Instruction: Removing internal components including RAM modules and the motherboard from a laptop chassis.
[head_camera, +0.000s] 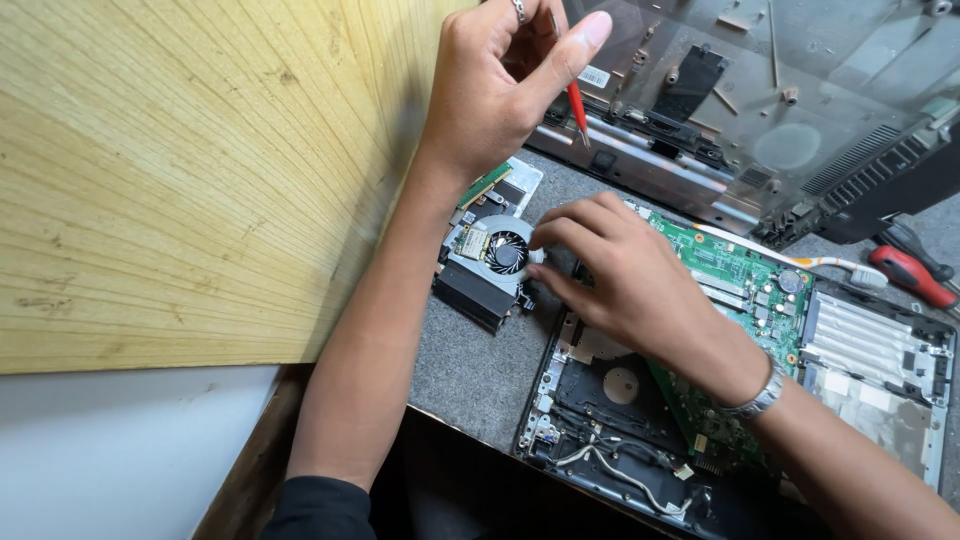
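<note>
Head view shows you well into taking a laptop apart; the bottom cover (790, 110) is already off and leans upside down at the far side of the desk (480, 370), and the open chassis (620, 440) lies near you with the green mainboard (740, 280) exposed and, as I judge it, partly lifted at one end. The cooling fan (505, 252) with its heatsink sits out over the left edge of the chassis, on the grey desk mat; whether it is fully free of the board I cannot tell, because your right hand covers the joint. Cables at the near edge of the chassis lie loose; the silver drive bay (880, 350) on the right is in its place, so that part looks not yet removed.

Your right hand (620, 285) is curled, with the fingertips pinching at the rim of the fan housing; your left hand (505, 85) is raised above it and closed around a thin red screwdriver (577, 110), the tip pointing down. A second tool with a red handle (915, 275) lies at the far right, well apart from both hands.

The fan is round, with dark blades in a pale grey frame; a black finned block is attached at its near side, and a small green card lies just beside it.
</note>
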